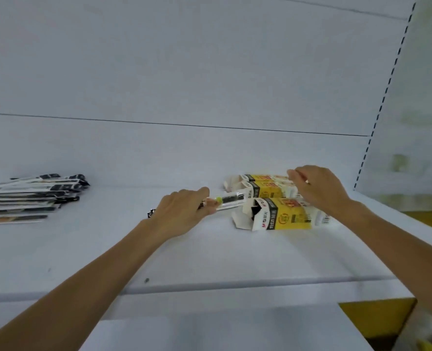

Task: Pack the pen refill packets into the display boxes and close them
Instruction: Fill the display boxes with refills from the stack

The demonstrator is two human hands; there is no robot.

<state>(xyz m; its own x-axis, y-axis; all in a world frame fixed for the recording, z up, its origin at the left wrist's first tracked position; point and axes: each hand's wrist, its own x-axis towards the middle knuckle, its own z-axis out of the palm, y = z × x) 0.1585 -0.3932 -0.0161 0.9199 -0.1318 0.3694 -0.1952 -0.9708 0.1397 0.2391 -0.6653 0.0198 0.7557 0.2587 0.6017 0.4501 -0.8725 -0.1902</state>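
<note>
A: Entry. The left hand [182, 214] has its fingers closed round one refill packet [228, 201], held near its tail end, tip pointing toward 3 o'clock at the open mouth of the nearest box [280, 216]. The tip lies just beside the mouth's white flaps [242, 219]; it does not look to be inside yet.

B: And the right hand [320, 190]?

A: Resting over the boxes at the 1 o'clock side, fingers curled and narrow. Whether they pinch a box or only steady one cannot be told; the view there is blurred. Two more boxes [265, 184] lie behind the nearest, toward 12 o'clock.

B: Advice for the step?

A: Judgement only: the right hand should pin the nearest box to the shelf [209, 254], or the box will likely skid toward 3 o'clock. Keep the packet level with the box's long axis and clear the loose flaps first, since a flap folded inward could jam the tip.

B: Supply remaining?

A: A stack of packets [29, 196] at 9 o'clock, well apart from the boxes. Nearest box unclosed.
</note>
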